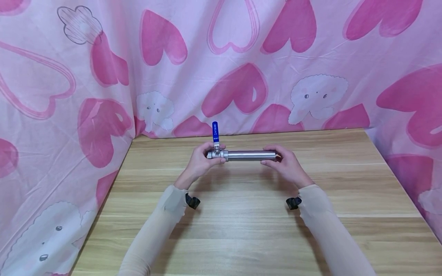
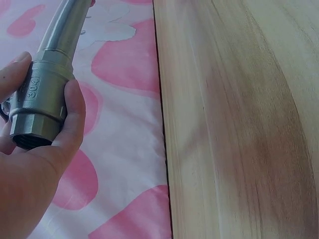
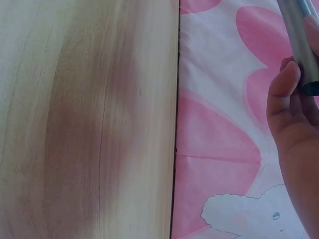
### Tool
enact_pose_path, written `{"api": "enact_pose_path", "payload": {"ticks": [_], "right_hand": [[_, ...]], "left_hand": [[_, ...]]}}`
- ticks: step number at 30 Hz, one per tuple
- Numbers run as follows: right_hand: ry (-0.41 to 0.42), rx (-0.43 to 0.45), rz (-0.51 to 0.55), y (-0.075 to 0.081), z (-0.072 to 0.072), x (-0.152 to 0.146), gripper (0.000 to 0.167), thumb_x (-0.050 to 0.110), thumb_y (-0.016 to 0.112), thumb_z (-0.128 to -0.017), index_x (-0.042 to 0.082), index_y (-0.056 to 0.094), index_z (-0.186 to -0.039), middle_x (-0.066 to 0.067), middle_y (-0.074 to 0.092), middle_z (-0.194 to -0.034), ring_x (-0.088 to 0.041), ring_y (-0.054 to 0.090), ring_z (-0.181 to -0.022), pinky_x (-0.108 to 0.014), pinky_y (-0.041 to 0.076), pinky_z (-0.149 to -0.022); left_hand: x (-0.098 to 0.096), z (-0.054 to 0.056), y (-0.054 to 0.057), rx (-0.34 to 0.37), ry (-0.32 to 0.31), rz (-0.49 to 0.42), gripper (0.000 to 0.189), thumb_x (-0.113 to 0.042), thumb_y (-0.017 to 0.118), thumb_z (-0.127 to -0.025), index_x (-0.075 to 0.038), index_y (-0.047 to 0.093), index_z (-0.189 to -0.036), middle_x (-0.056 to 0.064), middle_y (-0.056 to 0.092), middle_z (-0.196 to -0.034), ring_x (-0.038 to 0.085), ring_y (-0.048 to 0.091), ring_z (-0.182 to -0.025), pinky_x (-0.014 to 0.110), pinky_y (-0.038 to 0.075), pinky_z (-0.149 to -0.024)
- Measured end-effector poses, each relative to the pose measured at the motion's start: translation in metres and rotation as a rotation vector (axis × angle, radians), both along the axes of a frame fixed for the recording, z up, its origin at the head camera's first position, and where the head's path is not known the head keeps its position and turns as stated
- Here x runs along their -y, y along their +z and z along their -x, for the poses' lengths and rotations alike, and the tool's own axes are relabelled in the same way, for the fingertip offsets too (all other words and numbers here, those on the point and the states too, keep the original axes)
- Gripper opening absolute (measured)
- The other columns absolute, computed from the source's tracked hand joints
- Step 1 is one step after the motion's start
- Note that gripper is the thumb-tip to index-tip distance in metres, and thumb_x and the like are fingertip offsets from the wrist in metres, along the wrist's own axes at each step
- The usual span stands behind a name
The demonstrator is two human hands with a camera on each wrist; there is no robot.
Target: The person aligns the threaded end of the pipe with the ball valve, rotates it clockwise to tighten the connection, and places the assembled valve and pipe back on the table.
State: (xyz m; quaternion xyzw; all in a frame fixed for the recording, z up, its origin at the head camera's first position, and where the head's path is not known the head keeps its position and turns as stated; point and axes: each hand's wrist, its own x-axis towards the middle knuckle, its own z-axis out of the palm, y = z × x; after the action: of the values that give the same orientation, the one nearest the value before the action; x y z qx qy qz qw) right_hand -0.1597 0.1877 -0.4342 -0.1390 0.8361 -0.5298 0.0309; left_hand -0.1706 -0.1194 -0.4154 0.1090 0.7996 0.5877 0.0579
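Observation:
A steel ball valve with a blue lever handle is joined to a straight metal pipe. My left hand grips the valve body, thumb in front and fingers behind; the lever points up, away from me. In the left wrist view the valve body bears the mark 304, and its open hexagonal end faces the palm. My right hand holds the pipe's far right end between thumb and fingers. The right wrist view shows that pipe with its dark open end by the fingers. Both hands hold the assembly roughly level.
Under the hands lies a wood-grain table. A pink curtain with hearts and white cartoon figures hangs behind it and along both sides. Small black camera mounts sit at both wrists, over beige sleeves.

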Motion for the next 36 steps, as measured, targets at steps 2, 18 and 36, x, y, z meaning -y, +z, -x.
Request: {"api": "enact_pose_path", "payload": {"ticks": [2,18,36], "right_hand": [[-0.004,0.000,0.005,0.0001,0.0001,0.0002,0.048,0.033,0.075,-0.083,0.017,0.058,-0.126,-0.006,0.061,-0.119,-0.022,0.056,-0.099,-0.020,0.050,-0.079],[-0.007,-0.003,-0.007,-0.0015,0.0015,0.0015,0.042,0.033,0.073,-0.085,0.015,0.063,-0.121,-0.008,0.066,-0.108,-0.019,0.056,-0.088,-0.022,0.049,-0.071],[0.028,0.026,-0.099,0.0014,-0.0013,-0.0005,0.039,0.041,0.070,-0.086,0.021,0.065,-0.119,-0.003,0.065,-0.113,-0.022,0.053,-0.091,-0.026,0.046,-0.073]], "left_hand": [[0.0001,-0.0002,-0.0002,0.001,-0.001,-0.004,0.038,-0.014,0.081,-0.077,-0.014,0.064,-0.111,0.000,0.068,-0.123,0.020,0.060,-0.106,0.033,0.049,-0.087],[0.0009,0.0005,-0.0002,-0.004,-0.011,-0.007,0.037,-0.012,0.081,-0.077,-0.013,0.064,-0.110,0.002,0.068,-0.122,0.020,0.060,-0.103,0.031,0.049,-0.085],[0.0011,0.0013,-0.0047,-0.049,-0.033,0.009,0.032,-0.010,0.081,-0.076,-0.009,0.065,-0.103,0.010,0.068,-0.121,0.023,0.059,-0.100,0.039,0.047,-0.087]]}}
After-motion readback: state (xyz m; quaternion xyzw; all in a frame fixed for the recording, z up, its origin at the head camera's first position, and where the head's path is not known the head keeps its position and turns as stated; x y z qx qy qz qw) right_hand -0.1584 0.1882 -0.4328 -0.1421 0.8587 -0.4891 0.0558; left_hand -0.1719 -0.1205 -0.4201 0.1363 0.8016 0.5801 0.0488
